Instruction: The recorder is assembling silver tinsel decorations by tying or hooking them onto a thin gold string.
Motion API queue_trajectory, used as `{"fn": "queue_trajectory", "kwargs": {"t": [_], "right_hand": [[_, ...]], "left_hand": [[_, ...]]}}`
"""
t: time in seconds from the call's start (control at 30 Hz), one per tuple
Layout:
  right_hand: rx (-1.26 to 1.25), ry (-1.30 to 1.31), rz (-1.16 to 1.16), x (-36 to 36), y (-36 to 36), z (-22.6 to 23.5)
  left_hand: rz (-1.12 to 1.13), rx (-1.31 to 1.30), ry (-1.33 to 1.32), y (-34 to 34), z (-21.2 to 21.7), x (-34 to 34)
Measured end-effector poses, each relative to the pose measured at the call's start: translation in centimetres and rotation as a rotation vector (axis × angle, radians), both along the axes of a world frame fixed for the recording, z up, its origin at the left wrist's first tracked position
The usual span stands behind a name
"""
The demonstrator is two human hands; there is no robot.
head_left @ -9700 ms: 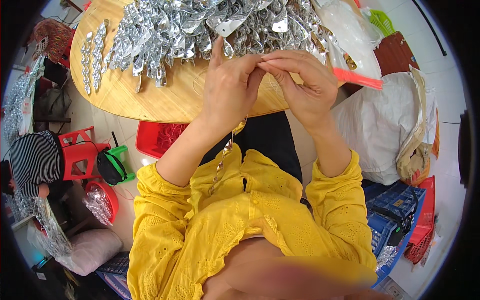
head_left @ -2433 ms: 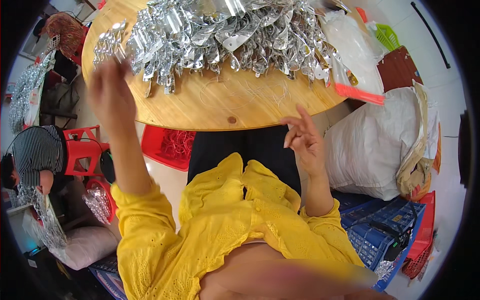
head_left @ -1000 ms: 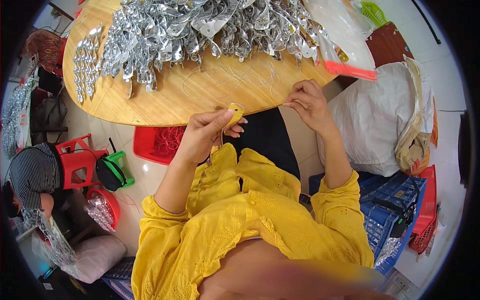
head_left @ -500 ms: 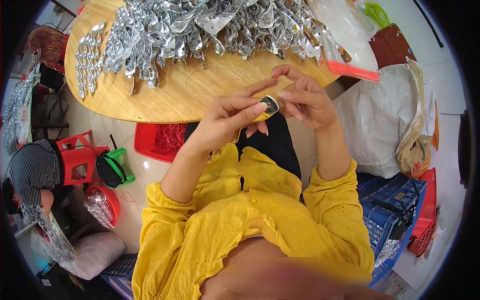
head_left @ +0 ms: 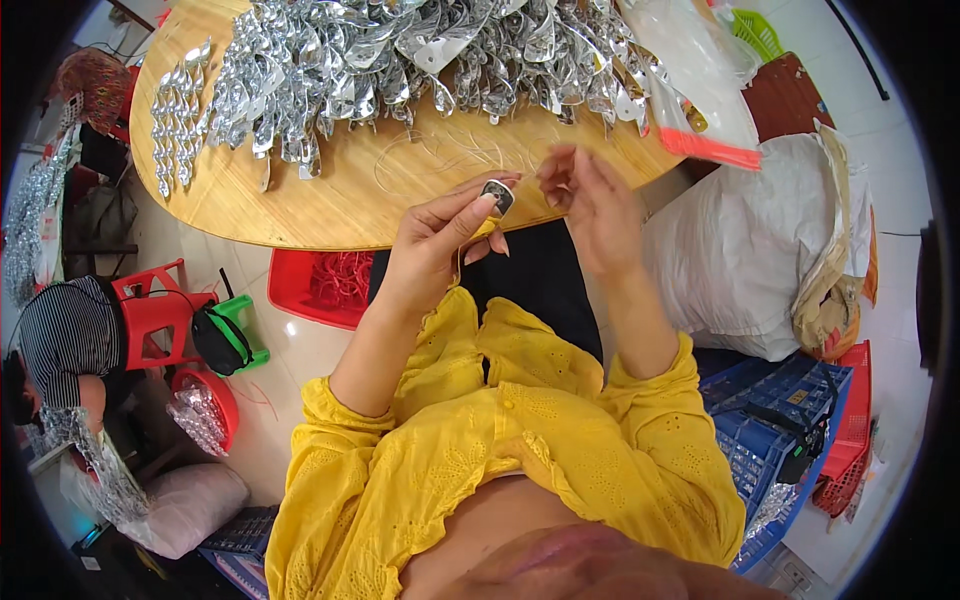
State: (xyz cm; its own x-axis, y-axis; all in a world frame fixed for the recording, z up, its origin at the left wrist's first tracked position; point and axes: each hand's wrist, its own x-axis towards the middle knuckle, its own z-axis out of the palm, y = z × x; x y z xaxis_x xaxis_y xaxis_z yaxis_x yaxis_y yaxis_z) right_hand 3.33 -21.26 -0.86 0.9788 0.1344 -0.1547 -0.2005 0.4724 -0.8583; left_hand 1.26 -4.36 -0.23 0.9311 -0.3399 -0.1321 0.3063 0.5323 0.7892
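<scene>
"What is changing?"
"I am seeing the right hand moving off the strip, toward three o'clock; its grip I cannot tell."
"Strip?"
"At twelve; the left hand alone is pinching it."

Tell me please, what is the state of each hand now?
Left hand: closed, holding the end of a shiny strip.
Right hand: partly curled and blurred; whether it pinches anything cannot be told.
</scene>
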Motion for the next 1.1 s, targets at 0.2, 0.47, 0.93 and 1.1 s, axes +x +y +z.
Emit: {"fn": "queue_trajectory", "kwargs": {"t": [0.2, 0.47, 0.93, 1.1], "right_hand": [[-0.322, -0.431, -0.12, -2.4, 2.0, -1.2], [-0.441, -0.359, -0.086, -1.0, 1.7, 0.3], [-0.226, -0.245, 0.199, 0.6, 2.6, 1.6], [-0.365, -0.321, 0.26, 1.1, 2.1, 1.5]], "left_hand": [[0.01, 0.034, -0.064, -0.1, -0.3, -0.5], [0.071, 0.178, -0.221, -0.7, -0.2, -1.1], [0.161, 0.214, -0.227, -0.7, -0.2, -1.2], [0.132, 0.202, -0.218, -0.6, 0.0, -1.1]]}}
